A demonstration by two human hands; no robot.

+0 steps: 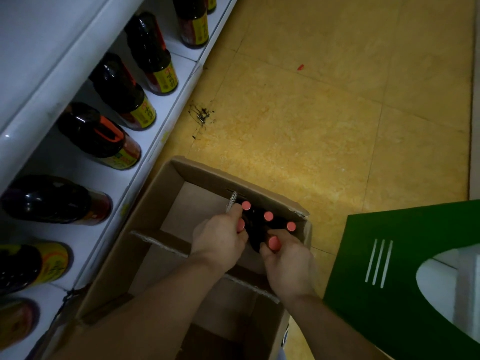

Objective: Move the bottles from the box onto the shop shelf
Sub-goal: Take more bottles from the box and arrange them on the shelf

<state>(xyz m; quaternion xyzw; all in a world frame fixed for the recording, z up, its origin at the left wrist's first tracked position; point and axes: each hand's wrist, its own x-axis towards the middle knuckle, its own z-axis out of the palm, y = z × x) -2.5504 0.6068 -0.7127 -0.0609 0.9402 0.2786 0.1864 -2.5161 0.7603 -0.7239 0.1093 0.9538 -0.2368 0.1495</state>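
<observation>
An open cardboard box (pixel 153 203) stands on the floor beside the shelf. Several dark bottles with pink caps (pixel 268 216) are packed in its far right corner. My left hand (pixel 219 236) reaches into the box and grips the neck of a bottle (pixel 241 225) at the cluster's left side. My right hand (pixel 288 266) grips the neck of the nearest bottle (pixel 274 242) just under its cap. The white shop shelf (pixel 166 131) runs along the left, and a row of dark bottles (pixel 98 137) with yellow and red labels stands on it.
Cardboard dividers (pixel 158 241) cross the box's inside, and the cells on its left hold no bottles. A green object with white stripes (pixel 379 263) sits at the lower right. Yellow floor tiles (pixel 324 113) stretch beyond the box, with a dark stain (pixel 202 114) near the shelf base.
</observation>
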